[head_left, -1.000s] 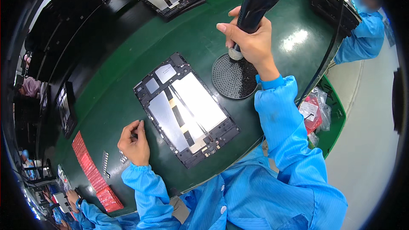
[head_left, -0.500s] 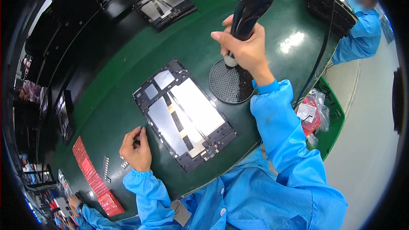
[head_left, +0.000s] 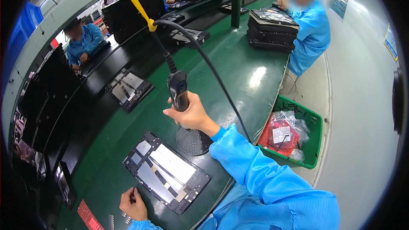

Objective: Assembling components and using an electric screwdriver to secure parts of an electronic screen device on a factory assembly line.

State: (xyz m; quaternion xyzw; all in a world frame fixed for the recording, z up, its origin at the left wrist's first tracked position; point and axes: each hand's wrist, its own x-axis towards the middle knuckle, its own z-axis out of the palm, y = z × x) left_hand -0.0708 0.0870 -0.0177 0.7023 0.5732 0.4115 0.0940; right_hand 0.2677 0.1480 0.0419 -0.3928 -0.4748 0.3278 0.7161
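My right hand is wrapped round a black electric screwdriver, held upright at the far edge of a round grey dimpled dish. Small dark screws seem to lie on the dish's right side; the screwdriver's tip is hidden behind my hand. Nearer me lies an opened tablet, its silvery battery panels, flat cables and black frame exposed. Beside its lower left edge my left hand rests on the table, fingers curled in. Whatever they may hold is hidden.
A black cable arcs from the screwdriver's yellow hanger across the bench. Another opened tablet lies farther left. Tablets are stacked near a seated co-worker. A green bin with bagged items stands right; a red strip lies lower left.
My view has tilted up, so the bench sits lower in the picture and more of the far side shows. My right hand still holds the screwdriver by the dish; my left stays beside the tablet.
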